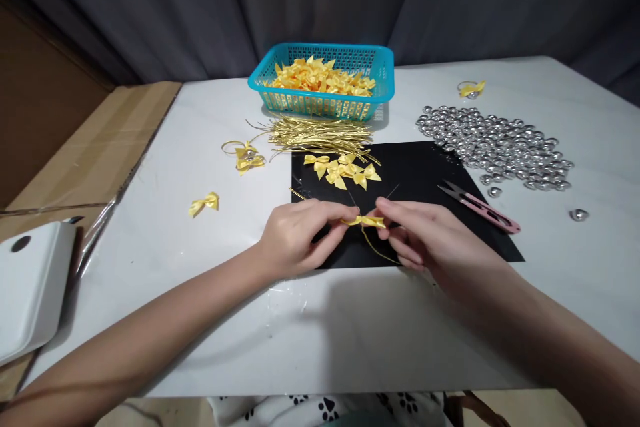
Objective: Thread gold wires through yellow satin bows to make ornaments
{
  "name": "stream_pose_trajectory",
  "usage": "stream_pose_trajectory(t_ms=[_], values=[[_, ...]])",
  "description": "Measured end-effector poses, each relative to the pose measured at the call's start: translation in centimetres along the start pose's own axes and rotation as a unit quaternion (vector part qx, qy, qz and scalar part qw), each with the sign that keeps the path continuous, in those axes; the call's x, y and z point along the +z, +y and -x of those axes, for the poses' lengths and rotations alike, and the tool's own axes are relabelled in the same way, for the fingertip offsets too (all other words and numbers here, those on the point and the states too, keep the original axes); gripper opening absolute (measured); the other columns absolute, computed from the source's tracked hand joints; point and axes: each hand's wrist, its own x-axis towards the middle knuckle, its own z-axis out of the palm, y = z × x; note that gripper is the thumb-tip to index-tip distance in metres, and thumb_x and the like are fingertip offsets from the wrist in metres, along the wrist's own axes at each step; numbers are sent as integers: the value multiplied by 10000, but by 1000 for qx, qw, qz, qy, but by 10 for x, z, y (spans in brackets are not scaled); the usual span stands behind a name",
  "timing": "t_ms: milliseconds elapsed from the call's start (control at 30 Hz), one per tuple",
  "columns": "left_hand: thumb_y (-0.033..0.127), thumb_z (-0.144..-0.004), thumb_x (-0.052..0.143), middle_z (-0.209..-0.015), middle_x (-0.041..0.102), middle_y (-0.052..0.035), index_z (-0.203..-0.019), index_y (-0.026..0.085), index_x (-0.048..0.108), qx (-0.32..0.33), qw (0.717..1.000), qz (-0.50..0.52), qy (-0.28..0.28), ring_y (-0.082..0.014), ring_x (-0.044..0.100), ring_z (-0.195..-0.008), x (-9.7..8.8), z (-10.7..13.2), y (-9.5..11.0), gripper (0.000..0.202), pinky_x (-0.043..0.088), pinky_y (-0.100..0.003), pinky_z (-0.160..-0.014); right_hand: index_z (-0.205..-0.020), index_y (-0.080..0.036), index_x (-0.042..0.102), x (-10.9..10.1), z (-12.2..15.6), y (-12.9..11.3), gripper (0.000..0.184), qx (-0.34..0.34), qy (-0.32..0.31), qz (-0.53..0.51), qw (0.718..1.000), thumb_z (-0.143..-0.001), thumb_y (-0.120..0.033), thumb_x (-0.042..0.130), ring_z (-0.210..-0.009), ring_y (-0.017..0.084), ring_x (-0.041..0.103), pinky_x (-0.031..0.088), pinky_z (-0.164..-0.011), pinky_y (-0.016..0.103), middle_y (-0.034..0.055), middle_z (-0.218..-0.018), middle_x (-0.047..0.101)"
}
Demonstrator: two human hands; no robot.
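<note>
Over the black mat (pixel 415 177), both hands pinch one yellow ribbon bow (pixel 369 221). My left hand (pixel 303 233) is closed on its left end, my right hand (pixel 425 230) on its right end. Thin strands stick up beside the fingertips, and a gold cord (pixel 375 247) curves down from the bow toward my right palm. Just beyond the hands, several loose yellow bows (pixel 345 170) lie on the mat. To the right of my right hand rest pink-handled thread snips (pixel 483 208), blades pointing to the far left.
A blue basket (pixel 257 82) of yellow bows stands at the back, with a bundle of gold cords (pixel 320 133) before it. Silver heart-shaped beads (pixel 500 147) spread at right. Bows with cord loops (pixel 247 159) lie left, a single bow (pixel 204 204) nearer. A white device (pixel 33 287) sits far left.
</note>
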Motion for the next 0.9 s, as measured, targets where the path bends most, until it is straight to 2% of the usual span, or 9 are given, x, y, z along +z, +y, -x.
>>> stream_pose_trajectory(t_ms=[100,200,267,400,467,533,633,767,900], values=[[98,-858,553,-850,760,-32,-963,170,570,19,999,-24,-11,-118,703,-670,-1,0,-1,128,554,-201,-606,-685,-155,569,4,-7,-7,389,45,-57,-29,997,-694,-518,709,-363,27,227,174,-374,185,-84,-413,305],[88,-854,556,-881,761,-26,-956,178,571,18,999,-35,-3,-109,696,-668,-1,0,-2,136,536,-190,-596,-777,-136,653,9,-10,-11,350,10,-38,-26,999,-646,-442,764,-391,13,265,162,-378,183,-63,-503,411],[88,-852,559,-897,762,-25,-947,183,575,8,999,-38,2,-107,695,-676,-1,0,-2,136,530,-186,-592,-817,-134,677,10,-11,-12,376,-5,-24,-17,1000,-637,-453,763,-394,15,298,181,-374,183,-51,-538,454],[97,-839,587,-862,760,-19,-924,182,593,5,999,-49,-1,-103,671,-641,-1,0,-3,121,518,-193,-576,-752,-135,672,10,-13,-18,364,-20,-17,55,998,-628,-468,754,-382,36,323,218,-370,193,-60,-474,410],[104,-835,597,-851,756,-19,-925,181,602,9,999,-50,-3,-107,671,-663,-1,1,-3,118,522,-204,-602,-711,-136,676,10,-13,-21,300,-69,-8,141,988,-682,-433,711,-399,46,328,211,-379,198,-44,-460,412],[115,-832,603,-830,751,-18,-920,181,610,6,999,-47,-8,-112,667,-673,-1,1,-3,110,524,-220,-621,-682,-141,677,10,-14,-22,237,-140,10,230,963,-743,-368,649,-428,55,333,211,-393,199,-26,-468,430],[117,-832,597,-810,744,-24,-895,177,615,-5,999,-34,-12,-115,648,-648,-1,-1,-2,89,521,-238,-620,-655,-147,650,11,-17,-19,188,-213,30,290,933,-771,-284,591,-451,59,336,233,-404,192,-21,-485,430],[90,-835,570,-799,735,-36,-878,165,627,-27,1000,-8,2,-116,642,-659,1,-4,-1,104,524,-247,-650,-714,-144,599,11,-23,-13,184,-204,29,239,949,-814,-292,551,-442,49,306,212,-401,192,-32,-521,414],[102,-835,580,-762,719,-34,-885,147,646,-67,997,24,-17,-101,590,-597,3,-6,-1,94,507,-235,-619,-796,-152,566,8,-28,-14,189,-223,23,174,959,-869,-323,531,-445,33,368,273,-402,187,-5,-700,547]])
